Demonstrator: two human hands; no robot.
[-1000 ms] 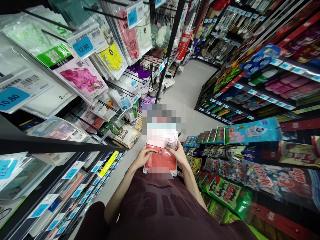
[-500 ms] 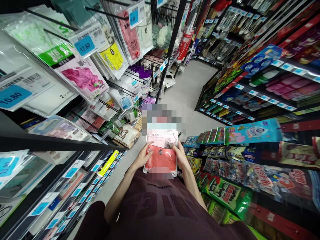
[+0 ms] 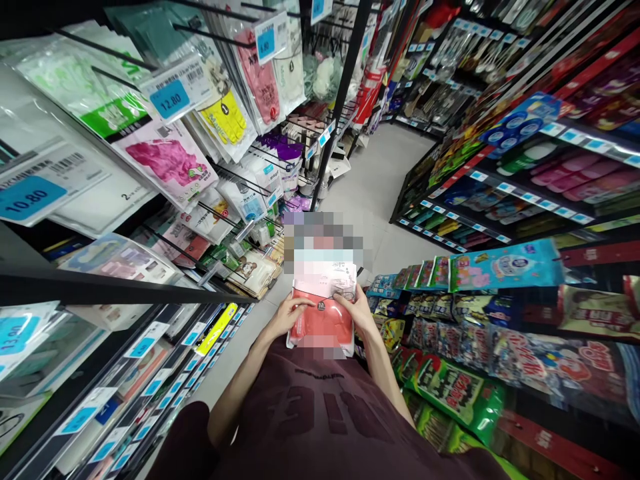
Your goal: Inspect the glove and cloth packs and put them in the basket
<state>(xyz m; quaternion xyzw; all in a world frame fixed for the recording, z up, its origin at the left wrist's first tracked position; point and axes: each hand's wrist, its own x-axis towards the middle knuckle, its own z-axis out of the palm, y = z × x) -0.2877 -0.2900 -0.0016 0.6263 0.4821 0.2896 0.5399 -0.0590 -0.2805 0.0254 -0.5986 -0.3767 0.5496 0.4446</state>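
Note:
Held upright in front of my chest is a flat pack of disposable tablecloths, with a pale printed top and a red lower part showing a small dark round mark. My left hand grips its left edge, fingertips lying over the red front near the round mark. On the opposite edge my right hand is closed on the pack, thumb across the front. Its fingers behind the pack are hidden. Blurred blocks cover the area above the pack and its bottom edge.
Hanging packs of gloves and price tags fill the rack close on my left. Bagged snacks hang close on my right. A grey floor aisle runs ahead between shelves, with utensils at the far end.
My left fingers have slid inward across the pack's front towards the round mark. My right thumb has shifted slightly down and inward. Both hands still hold the pack.

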